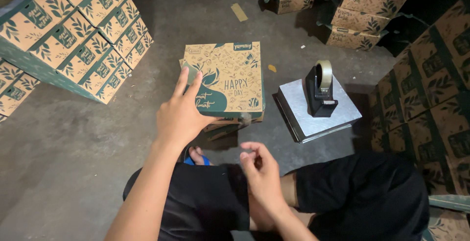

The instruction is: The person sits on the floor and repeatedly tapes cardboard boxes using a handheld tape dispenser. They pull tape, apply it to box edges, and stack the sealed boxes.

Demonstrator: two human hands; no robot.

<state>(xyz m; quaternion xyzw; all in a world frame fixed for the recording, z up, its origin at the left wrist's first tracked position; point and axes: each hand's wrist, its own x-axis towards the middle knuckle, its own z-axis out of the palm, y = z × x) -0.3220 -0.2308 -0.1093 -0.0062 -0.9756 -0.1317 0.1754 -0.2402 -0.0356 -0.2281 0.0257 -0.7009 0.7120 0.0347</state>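
A flat brown cardboard box (230, 74) with green leaf print lies on the concrete floor in front of my knees, on top of another like it. My left hand (183, 111) rests flat on the box's near left corner, fingers spread. My right hand (259, 170) hovers above my knees, just below the box's near edge, with thumb and fingers pinched together; whether a small bit of tape is between them I cannot tell. To the right of the box, a black tape dispenser (320, 91) with a clear tape roll stands on a grey metal plate (338, 118).
Stacks of matching printed boxes (73, 35) lean at the left. More boxes (426, 74) pile up along the right side and at the back (364, 16). A scrap of tape (239, 12) lies on the grey floor at the back. My legs in black shorts fill the bottom.
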